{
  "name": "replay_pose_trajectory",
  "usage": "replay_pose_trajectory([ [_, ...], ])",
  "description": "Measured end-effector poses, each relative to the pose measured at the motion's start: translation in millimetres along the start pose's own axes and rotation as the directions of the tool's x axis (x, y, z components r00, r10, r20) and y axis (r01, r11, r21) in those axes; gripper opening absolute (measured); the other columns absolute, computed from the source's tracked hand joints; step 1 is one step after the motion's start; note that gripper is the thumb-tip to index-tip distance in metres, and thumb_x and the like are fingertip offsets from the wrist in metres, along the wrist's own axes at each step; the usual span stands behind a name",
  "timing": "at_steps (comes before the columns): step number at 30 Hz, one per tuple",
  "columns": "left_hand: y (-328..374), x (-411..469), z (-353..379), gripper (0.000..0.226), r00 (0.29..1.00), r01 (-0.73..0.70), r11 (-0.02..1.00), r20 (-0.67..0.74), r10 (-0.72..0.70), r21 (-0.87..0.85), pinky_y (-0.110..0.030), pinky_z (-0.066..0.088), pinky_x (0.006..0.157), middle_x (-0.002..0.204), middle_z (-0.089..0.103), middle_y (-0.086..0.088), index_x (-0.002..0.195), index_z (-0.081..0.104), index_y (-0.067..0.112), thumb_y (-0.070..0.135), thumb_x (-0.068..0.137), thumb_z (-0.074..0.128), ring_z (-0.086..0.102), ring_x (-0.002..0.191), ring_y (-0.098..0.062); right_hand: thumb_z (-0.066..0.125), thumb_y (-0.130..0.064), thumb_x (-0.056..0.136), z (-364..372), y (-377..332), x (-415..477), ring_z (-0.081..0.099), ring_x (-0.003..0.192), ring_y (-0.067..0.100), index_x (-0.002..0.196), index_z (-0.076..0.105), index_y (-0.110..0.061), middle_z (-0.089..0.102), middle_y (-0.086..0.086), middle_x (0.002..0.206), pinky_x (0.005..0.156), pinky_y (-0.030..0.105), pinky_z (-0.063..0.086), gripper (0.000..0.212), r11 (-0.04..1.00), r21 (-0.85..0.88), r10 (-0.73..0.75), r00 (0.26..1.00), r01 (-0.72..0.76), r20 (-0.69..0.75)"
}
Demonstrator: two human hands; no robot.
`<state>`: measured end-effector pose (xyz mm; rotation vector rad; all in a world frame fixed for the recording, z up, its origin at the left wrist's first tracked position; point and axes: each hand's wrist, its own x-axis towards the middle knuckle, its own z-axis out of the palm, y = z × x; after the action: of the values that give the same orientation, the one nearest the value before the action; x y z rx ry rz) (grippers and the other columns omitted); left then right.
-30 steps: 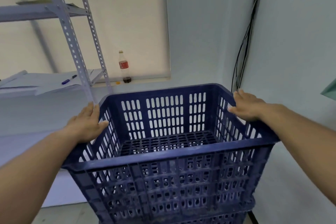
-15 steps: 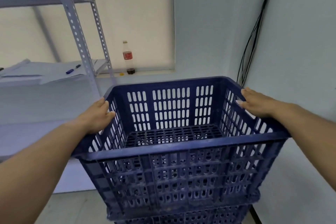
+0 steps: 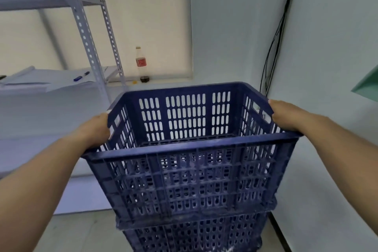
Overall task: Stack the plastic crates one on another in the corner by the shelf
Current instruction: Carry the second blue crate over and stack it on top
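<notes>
A dark blue slotted plastic crate (image 3: 190, 172) fills the middle of the head view, empty inside. It sits on top of a second blue crate (image 3: 194, 235), whose upper part shows at the bottom edge. My left hand (image 3: 93, 131) grips the top crate's left rim near its handle slot. On the opposite side, my right hand (image 3: 286, 115) holds the right rim. The stack stands in the room's corner, close to the right wall and just right of the metal shelf (image 3: 90, 47).
The grey slotted-angle shelf carries papers and a blue pen (image 3: 81, 76). A cola bottle (image 3: 141, 65) stands on the window sill behind. Black cables (image 3: 274, 47) run down the corner wall. A green object (image 3: 368, 86) juts in at the right edge. Light floor lies left of the stack.
Both hands slid from resting flat on the rims to gripping the crate's sides. The crate appears slightly shifted toward the right wall and the view moved closer.
</notes>
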<state>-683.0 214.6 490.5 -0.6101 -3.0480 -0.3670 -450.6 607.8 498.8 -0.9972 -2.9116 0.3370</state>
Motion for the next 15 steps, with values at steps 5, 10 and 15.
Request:
replay_pose_trajectory([
  [5,-1.9,0.6,1.7,0.042,0.999,0.030,0.999,-0.016,-0.030,0.018,-0.035,0.035,0.075,0.122,0.056,-0.026,0.132,0.044,0.004,0.000,0.091,0.040,0.047,0.089,-0.033,0.044,-0.005,0.094,0.2,-0.1,-0.3,0.049,0.088,0.028,0.131,0.044,-0.004,0.055,0.017,0.114,0.072,0.031,0.037,0.037,1.000,-0.005,0.011,1.000,-0.011,0.002],
  [10,-0.6,-2.9,0.1,0.045,0.999,0.031,0.999,-0.012,-0.031,0.033,-0.035,0.034,0.077,0.127,0.054,-0.027,0.136,0.042,0.004,0.001,0.091,0.039,0.046,0.092,-0.031,0.042,-0.006,0.094,3.7,2.0,0.0,0.049,0.089,0.028,0.133,0.041,-0.004,0.054,0.018,0.119,0.074,0.032,0.038,0.039,1.000,-0.016,0.018,1.000,-0.018,-0.004],
  [15,-2.2,-4.2,-1.0,0.046,0.999,0.035,0.999,-0.009,-0.035,0.001,-0.036,0.036,0.078,0.127,0.054,-0.024,0.137,0.041,0.008,0.002,0.091,0.039,0.046,0.090,-0.031,0.040,-0.005,0.094,3.7,2.3,-0.4,0.050,0.086,0.028,0.131,0.042,-0.004,0.049,0.011,0.101,0.070,0.031,0.038,0.037,1.000,-0.013,0.011,1.000,-0.011,-0.007],
])
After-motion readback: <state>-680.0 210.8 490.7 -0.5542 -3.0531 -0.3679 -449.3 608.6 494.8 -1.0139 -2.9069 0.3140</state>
